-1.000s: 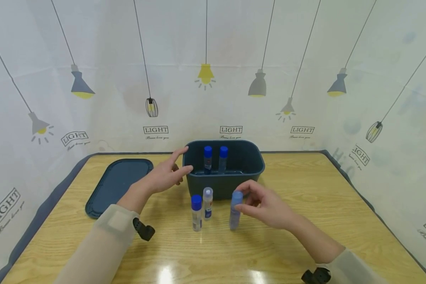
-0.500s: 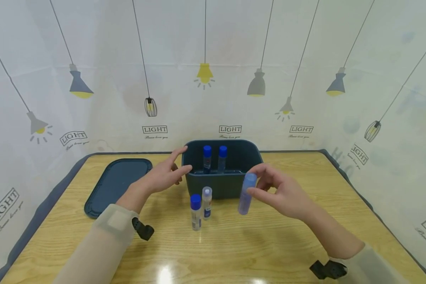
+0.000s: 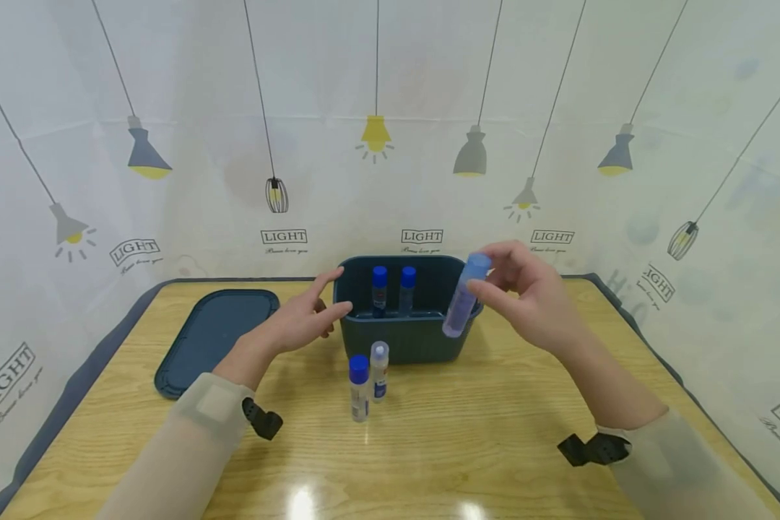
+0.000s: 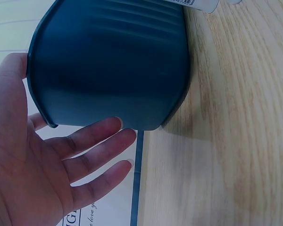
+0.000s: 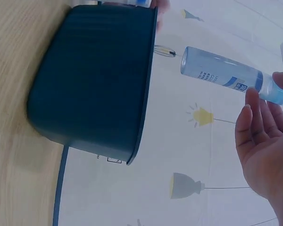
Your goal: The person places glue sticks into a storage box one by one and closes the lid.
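Your right hand (image 3: 536, 296) pinches a glue bottle (image 3: 461, 300), masking part of the bin (image 3: 419, 342) near the desk's (image 3: 487, 433) far edge; left hand (image 3: 299, 321), spread, touches the bin.

Five bottles (image 3: 463, 300) are showing: two standing in one bin (image 3: 403, 343), two on one tabletop (image 3: 481, 448), one held. One left hand (image 3: 299, 323), one right hand (image 3: 534, 300) and one lid (image 3: 217, 339) are appearing. Probably nine printed lamps (image 3: 376, 130) are hanging, one cropped.
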`<state>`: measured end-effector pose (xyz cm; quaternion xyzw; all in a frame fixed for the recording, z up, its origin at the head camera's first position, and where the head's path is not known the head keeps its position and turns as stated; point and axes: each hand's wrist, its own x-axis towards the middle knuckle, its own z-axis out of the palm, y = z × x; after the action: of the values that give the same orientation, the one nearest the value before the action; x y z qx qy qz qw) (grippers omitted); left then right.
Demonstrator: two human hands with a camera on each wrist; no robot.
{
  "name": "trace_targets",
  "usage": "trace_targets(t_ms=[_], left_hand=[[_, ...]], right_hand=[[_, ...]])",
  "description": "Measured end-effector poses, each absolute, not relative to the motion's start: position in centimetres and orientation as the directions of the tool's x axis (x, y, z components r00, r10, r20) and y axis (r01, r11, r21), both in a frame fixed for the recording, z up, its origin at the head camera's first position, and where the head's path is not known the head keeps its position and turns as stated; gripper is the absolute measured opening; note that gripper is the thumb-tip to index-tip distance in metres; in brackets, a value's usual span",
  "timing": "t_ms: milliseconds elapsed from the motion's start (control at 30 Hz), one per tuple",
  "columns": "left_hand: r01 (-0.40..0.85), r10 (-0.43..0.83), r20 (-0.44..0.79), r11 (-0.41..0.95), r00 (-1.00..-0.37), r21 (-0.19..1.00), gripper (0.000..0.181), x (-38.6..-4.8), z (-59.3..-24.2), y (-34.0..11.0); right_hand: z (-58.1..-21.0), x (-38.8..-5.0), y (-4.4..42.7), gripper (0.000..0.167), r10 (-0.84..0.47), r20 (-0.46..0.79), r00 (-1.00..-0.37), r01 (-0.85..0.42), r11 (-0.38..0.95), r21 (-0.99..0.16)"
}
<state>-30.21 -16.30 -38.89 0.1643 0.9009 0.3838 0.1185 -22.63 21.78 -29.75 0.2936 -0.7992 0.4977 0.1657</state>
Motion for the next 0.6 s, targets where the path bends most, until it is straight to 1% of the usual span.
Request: trace_targets(t_ms=[133, 300, 433, 600], left_hand=[[0.203, 0.386, -0.087, 0.647, -0.919, 0.735, 0.084, -30.2, -38.9, -16.3], [0.204, 0.385, -0.083, 0.647, -0.919, 0.735, 0.083, -30.2, -38.9, -16.3], [0.205, 0.385, -0.082, 0.646, -0.919, 0.735, 0.083, -30.2, -38.9, -16.3], [0.204, 0.382, -0.080, 0.646, -0.921, 0.736, 0.082, -30.1, -38.8, -16.2]], right_hand=[[-29.3, -24.0, 21.8, 0.032, -0.258, 0.552, -0.793, -0.609, 0.368, -0.703], [-29.2, -25.5, 21.7, 0.031, -0.215, 0.516, -0.829, -0.556, 0.411, -0.722], [-29.6, -26.9, 21.4, 0.034, -0.197, 0.482, -0.854, -0.514, 0.463, -0.722], [-31.0, -28.9, 21.1, 0.038, -0.199, 0.423, -0.884, -0.461, 0.519, -0.719]])
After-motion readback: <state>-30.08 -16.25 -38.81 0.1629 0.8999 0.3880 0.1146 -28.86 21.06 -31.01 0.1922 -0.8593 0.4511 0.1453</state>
